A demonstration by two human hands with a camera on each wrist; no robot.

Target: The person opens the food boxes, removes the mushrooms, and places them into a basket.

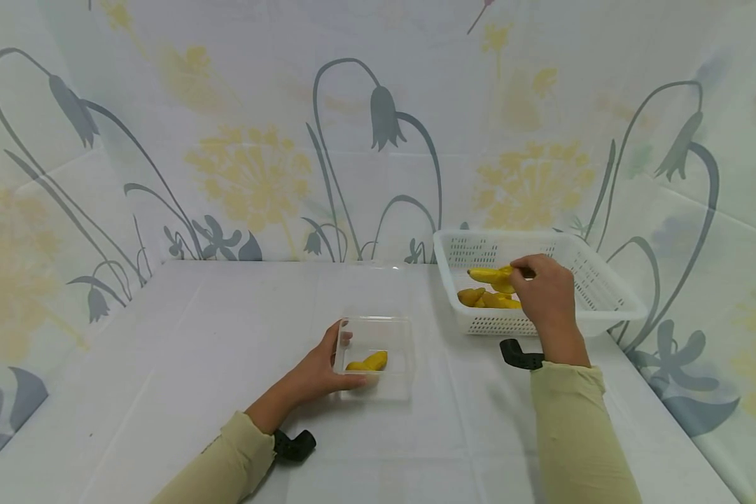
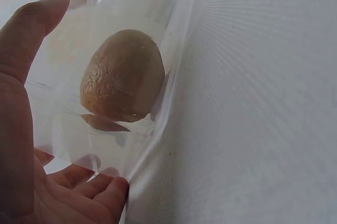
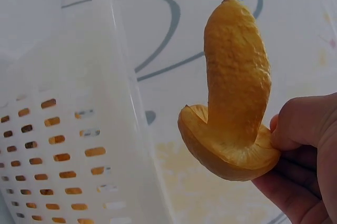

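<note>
In the head view my right hand point(image 1: 547, 290) is raised over a white basket. Between thumb and fingers it pinches a yellow-brown mushroom point(image 1: 486, 276) by the edge of its cap; the thick stem point(image 3: 237, 66) points upward in the right wrist view. More mushrooms point(image 1: 488, 299) lie in the basket below. My left hand point(image 1: 320, 367) grips the left side of a clear plastic box point(image 1: 397, 337), thumb on the near side and fingers round the far side. Inside the box lies a mushroom point(image 1: 375, 361), whose rounded brown cap point(image 2: 124, 77) shows through the wall in the left wrist view.
The white slotted basket point(image 1: 605, 318) stands at the back right of the table, close to the flower-patterned backdrop point(image 1: 378, 196). A white cloth point(image 1: 164, 392) covers the table. Black wrist bands point(image 1: 295, 446) sit on both forearms.
</note>
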